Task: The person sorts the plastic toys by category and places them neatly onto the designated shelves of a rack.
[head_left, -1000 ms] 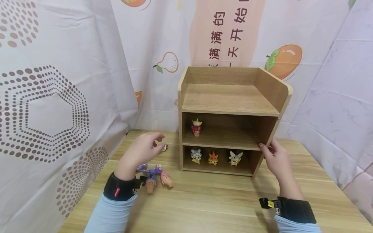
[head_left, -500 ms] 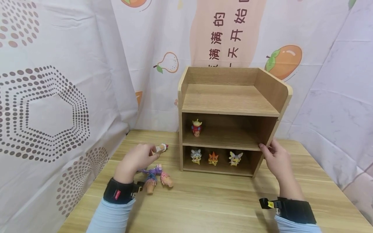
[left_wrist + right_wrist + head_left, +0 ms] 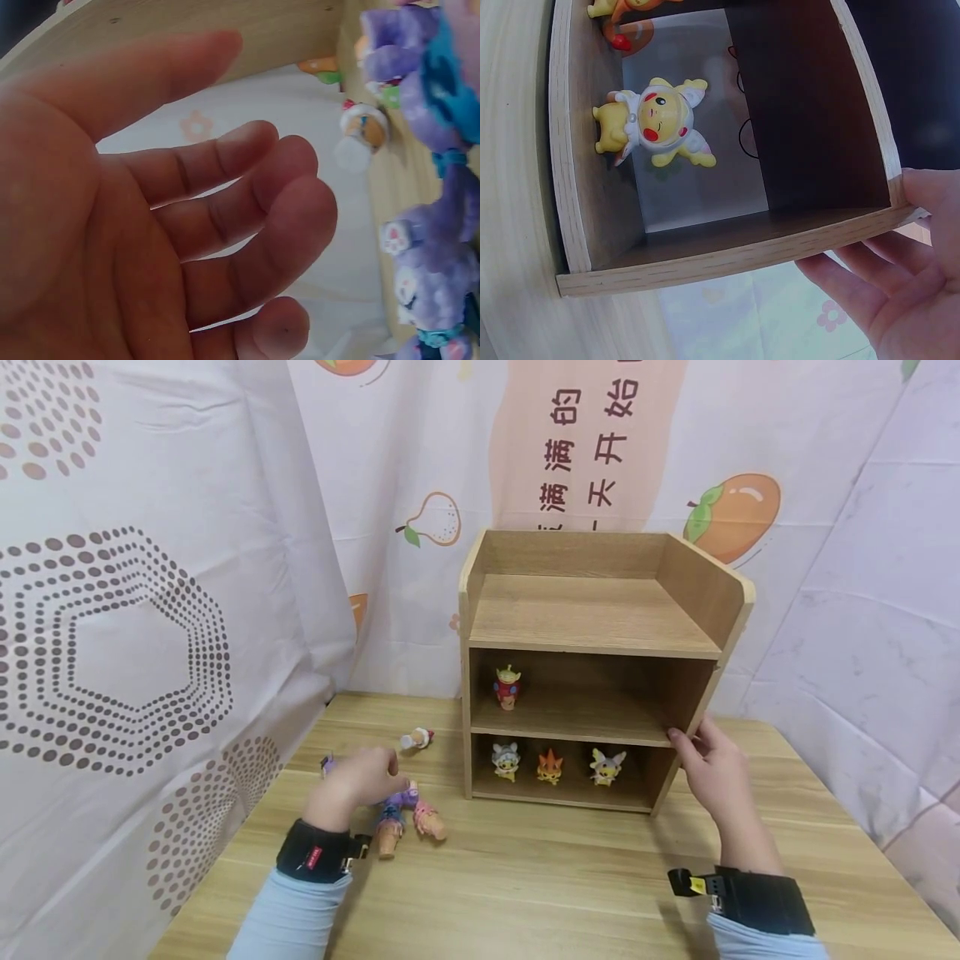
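Before printed curtains [image 3: 427, 443], a purple-and-blue toy [image 3: 391, 815] lies lengthwise toward the person on a wood-grain table [image 3: 525, 877], tan base nearest, beside the left hand [image 3: 363, 778], its thumb and loosely bent fingers apart. The right hand [image 3: 711, 768] pinches the shelf [image 3: 592, 614] by its side; the left has drawn back from a white-based figurine [image 3: 417, 739].

My feed shows a wood-grain table [image 3: 555, 893] carrying a wooden shelf [image 3: 588, 610] centre-right, with an alien figurine [image 3: 507, 688] above three costumed figurines [image 3: 550, 767], and, left of centre, purple and pink figurines [image 3: 408, 796] near a white-hatted figurine [image 3: 417, 739].
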Demonstrator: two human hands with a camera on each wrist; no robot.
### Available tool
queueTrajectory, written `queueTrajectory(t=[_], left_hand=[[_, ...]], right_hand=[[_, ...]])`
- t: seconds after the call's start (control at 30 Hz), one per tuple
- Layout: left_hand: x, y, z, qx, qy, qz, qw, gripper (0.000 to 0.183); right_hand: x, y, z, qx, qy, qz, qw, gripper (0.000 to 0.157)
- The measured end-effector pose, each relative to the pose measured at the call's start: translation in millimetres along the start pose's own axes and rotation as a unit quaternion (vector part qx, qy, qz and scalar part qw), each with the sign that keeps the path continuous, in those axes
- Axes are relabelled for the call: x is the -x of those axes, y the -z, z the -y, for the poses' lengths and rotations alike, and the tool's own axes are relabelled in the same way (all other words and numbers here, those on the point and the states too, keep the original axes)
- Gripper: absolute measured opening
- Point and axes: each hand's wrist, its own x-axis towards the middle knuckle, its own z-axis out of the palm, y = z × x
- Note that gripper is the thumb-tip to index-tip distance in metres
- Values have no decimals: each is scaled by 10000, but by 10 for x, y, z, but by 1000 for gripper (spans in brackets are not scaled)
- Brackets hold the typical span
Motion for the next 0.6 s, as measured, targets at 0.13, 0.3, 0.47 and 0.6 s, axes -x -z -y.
queueTrajectory(t=[0.13, 0.3, 0.47, 0.6], left_hand=[[10, -58, 9, 7, 77, 178, 9998, 25], [13, -116, 22, 47, 91, 250, 9996, 26], [-9, -189, 67, 153, 189, 374, 9990, 26], [-34, -235, 103, 163, 311, 423, 9985, 25]], right_hand=[[-3, 4, -6, 59, 6, 8, 10000, 42], [-10, 5, -12, 141, 31, 9, 9999, 43], [-10, 5, -8, 163, 38, -1, 9999, 44], [-9, 7, -6, 100, 7, 6, 9999, 43]])
